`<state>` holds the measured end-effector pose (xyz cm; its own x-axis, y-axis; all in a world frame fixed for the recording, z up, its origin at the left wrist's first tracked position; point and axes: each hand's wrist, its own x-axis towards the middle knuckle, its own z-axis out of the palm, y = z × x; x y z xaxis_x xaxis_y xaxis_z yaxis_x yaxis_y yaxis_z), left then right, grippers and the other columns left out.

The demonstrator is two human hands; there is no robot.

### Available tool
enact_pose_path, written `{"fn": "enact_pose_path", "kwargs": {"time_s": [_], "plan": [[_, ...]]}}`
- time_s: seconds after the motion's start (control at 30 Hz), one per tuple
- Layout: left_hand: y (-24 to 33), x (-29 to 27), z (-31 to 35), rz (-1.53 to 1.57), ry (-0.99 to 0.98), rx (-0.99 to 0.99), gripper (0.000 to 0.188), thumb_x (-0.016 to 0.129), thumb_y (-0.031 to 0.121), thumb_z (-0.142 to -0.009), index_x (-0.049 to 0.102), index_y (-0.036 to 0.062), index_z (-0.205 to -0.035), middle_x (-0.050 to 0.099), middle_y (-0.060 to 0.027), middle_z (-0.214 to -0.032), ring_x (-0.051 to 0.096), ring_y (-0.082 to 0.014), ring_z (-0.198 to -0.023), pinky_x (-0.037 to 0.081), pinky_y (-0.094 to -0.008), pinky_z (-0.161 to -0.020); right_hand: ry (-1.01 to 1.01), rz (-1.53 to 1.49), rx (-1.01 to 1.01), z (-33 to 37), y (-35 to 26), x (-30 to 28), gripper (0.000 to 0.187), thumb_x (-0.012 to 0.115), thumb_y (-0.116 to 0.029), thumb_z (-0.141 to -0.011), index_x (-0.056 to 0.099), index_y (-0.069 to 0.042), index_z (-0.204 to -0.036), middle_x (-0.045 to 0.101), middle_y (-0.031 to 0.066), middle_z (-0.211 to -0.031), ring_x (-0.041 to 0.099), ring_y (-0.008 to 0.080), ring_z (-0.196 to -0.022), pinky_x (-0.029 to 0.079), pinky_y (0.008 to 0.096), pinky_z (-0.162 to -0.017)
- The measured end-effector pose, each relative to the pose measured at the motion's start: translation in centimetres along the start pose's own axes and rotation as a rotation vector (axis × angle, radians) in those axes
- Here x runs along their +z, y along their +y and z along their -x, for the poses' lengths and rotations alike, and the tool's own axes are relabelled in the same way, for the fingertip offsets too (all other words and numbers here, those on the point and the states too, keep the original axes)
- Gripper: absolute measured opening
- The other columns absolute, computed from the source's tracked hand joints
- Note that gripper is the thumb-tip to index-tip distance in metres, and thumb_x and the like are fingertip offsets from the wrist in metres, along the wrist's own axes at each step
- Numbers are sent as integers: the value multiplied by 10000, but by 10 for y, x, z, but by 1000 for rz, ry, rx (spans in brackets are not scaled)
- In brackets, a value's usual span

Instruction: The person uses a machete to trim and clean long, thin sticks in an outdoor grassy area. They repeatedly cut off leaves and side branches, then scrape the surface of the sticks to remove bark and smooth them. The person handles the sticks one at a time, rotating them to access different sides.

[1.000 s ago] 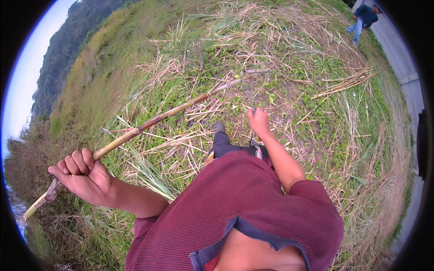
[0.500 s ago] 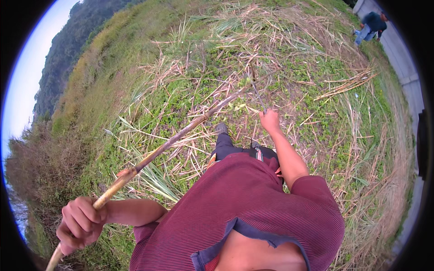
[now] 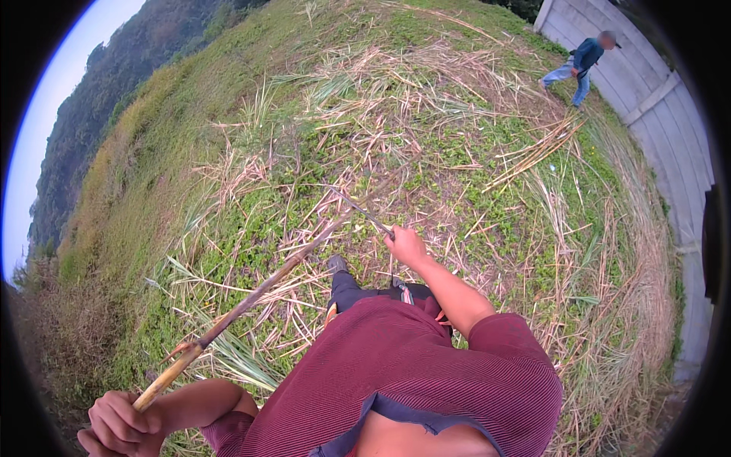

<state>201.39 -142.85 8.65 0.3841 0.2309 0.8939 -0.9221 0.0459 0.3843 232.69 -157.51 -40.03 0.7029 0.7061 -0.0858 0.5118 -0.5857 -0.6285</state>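
A long cane stalk (image 3: 263,288), pale yellow near my grip and brown-purple further out, slants from the lower left up toward the middle. My left hand (image 3: 120,423) is wrapped round its thick lower part. A dry sheath scrap sticks out from a joint just above that hand. My right hand (image 3: 406,247), arm stretched forward, grips the dark handle of a machete (image 3: 366,214). The thin grey blade points up and left and crosses the far, thin end of the cane. Whether the blade touches the cane I cannot tell.
Cut stalks and dry leaves litter the green ground (image 3: 320,156). A pile of cut canes (image 3: 537,156) lies at the right. Beyond it a person (image 3: 580,67) in a dark top and jeans walks beside a grey wall (image 3: 655,99). Brush (image 3: 84,327) grows at the left.
The view has shifted, so the ground sits lower and further left. The blade has swung leftward across the cane's far end. The other person has gone from bending to walking upright.
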Motion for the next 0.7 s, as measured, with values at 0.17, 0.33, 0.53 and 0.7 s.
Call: {"fn": "enact_pose_path", "kwargs": {"time_s": [0.17, 0.33, 0.53, 0.7], "plan": [[37, -6, -12, -149, 142, 14, 354, 443, 85, -919, 328, 172, -596, 313, 94, -379, 197, 11, -299, 177, -156, -315, 13, -166, -297, 20, -97, -50, 267, 607, -293, -889, 583, -28, -909, 666, 176, -754, 643, 373, -599, 518, 460, -566], [42, 12, -25, -61, 97, -17, 326, 437, -1, -827, 365, 179, -565, 285, 95, -384, 193, 8, -303, 135, -164, -329, -50, -81, -37, -5, -22, -19, 283, 632, -295, -881, 578, -18, -908, 668, 190, -764, 660, 387, -682, 540, 468, -638], [108, -12, -26, -415, 305, 37, 219, 450, 1, -803, 476, 128, -627, 283, 81, -416, 215, -38, -345, 155, -205, -411, 21, -83, -135, 0, -73, -16, 256, 638, -257, -869, 574, -10, -895, 649, 194, -732, 651, 393, -671, 518, 492, -616], [119, -12, -32, -348, 262, -29, 220, 470, 38, -841, 481, 108, -633, 283, 80, -423, 205, -40, -346, 197, -227, -394, 61, -154, -425, 16, -74, -18, 236, 626, -261, -880, 571, -31, -882, 647, 156, -721, 662, 362, -648, 551, 455, -617]]}}
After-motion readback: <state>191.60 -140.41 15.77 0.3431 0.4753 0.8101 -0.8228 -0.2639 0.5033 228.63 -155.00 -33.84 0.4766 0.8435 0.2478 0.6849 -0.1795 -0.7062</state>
